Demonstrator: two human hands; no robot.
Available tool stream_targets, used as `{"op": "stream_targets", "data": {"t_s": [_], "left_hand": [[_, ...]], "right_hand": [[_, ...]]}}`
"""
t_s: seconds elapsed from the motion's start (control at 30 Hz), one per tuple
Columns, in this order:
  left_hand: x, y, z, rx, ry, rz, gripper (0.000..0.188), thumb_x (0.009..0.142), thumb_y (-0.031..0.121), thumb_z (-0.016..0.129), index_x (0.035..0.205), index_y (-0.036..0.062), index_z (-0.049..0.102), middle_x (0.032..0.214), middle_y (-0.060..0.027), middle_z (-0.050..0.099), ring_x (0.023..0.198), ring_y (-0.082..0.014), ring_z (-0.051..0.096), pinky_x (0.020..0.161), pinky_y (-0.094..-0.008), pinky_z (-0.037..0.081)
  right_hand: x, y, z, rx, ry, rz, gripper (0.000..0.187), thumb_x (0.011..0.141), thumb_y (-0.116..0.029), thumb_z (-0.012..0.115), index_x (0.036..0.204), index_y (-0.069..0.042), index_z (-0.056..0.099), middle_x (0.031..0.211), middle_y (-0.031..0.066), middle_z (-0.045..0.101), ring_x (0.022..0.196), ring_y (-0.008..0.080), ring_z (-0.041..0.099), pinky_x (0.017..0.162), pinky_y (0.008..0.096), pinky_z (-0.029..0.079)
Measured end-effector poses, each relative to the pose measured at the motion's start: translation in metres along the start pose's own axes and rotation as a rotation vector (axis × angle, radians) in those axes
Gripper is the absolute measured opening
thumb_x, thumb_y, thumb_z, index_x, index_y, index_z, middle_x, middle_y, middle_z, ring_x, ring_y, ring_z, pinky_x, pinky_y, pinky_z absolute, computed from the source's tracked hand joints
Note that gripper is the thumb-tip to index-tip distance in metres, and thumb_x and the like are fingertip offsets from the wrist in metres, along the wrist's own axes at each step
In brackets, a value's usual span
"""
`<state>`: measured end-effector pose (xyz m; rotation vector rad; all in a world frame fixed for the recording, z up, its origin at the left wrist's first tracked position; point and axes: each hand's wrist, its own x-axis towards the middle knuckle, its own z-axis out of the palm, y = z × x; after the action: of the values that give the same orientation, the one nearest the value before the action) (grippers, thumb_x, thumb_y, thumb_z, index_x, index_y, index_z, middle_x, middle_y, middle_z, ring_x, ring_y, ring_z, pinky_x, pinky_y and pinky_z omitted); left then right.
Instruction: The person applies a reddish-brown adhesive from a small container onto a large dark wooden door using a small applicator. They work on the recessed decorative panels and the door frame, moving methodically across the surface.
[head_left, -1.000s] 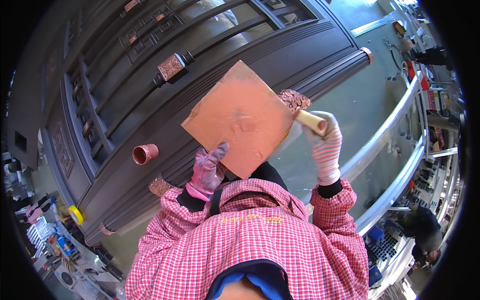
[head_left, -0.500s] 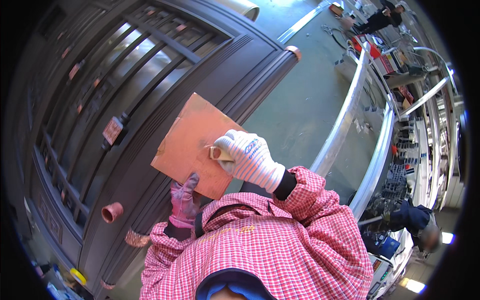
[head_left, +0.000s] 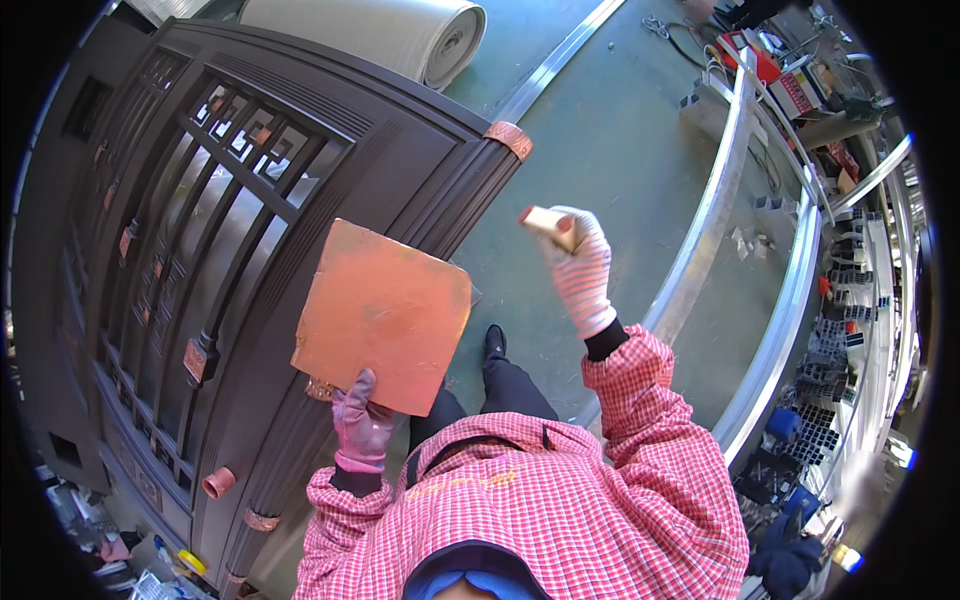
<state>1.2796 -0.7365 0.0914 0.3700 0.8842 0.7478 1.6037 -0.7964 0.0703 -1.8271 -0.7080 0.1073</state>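
Note:
My left hand (head_left: 363,420), in a stained pinkish glove, is closed on the lower edge of a flat, squarish copper-orange board (head_left: 385,310), its thumb over the front face. Smudges and a worn rim show on the board, which is held up in front of a dark brown panelled door frame (head_left: 410,175). Apart from it, to the right and above the floor, my right hand (head_left: 585,265), in a white striped glove, grips a small rolled piece (head_left: 550,226), tan outside with reddish ends. Its exact kind is unclear.
The door frame has dark bars and copper-coloured fittings (head_left: 510,140); a small reddish tube (head_left: 218,483) is at its lower part. A large pale roll (head_left: 440,45) lies at the far side. Long metal bars (head_left: 715,190) cross the floor (head_left: 590,130) on the right, near stacked profiles (head_left: 835,340).
My right hand has lifted off the board and moved right and up with the rolled piece. The board has turned more upright in my left hand, and the view has shifted.

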Motion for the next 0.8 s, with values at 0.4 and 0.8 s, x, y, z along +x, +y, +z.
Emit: {"op": "stream_targets", "data": {"t_s": [0.4,0.8], "left_hand": [[0.057,0.015,0.029,0.106,-0.003,0.002,0.052,0.094,0.006,0.063,0.142,0.0106,0.045,0.134,-0.0066,0.056,0.119,-0.022,0.059,0.099,-0.0404,0.053],[0.076,0.013,0.072,0.18,0.025,-0.023,0.052,0.094,0.008,0.064,0.142,0.0128,0.045,0.133,-0.0055,0.055,0.119,-0.0232,0.058,0.098,-0.0433,0.053]], "right_hand": [[0.101,0.095,0.065,0.032,0.061,0.13,0.032,0.079,-0.021,0.083,0.103,-0.009,0.066,0.093,0.0095,0.068,0.082,0.0231,0.066,0.077,0.0334,0.053],[0.092,0.109,0.07,0.174,0.107,0.125,0.028,0.083,-0.014,0.079,0.105,-0.006,0.063,0.09,0.0071,0.065,0.081,0.0162,0.062,0.076,0.0293,0.052]]}}
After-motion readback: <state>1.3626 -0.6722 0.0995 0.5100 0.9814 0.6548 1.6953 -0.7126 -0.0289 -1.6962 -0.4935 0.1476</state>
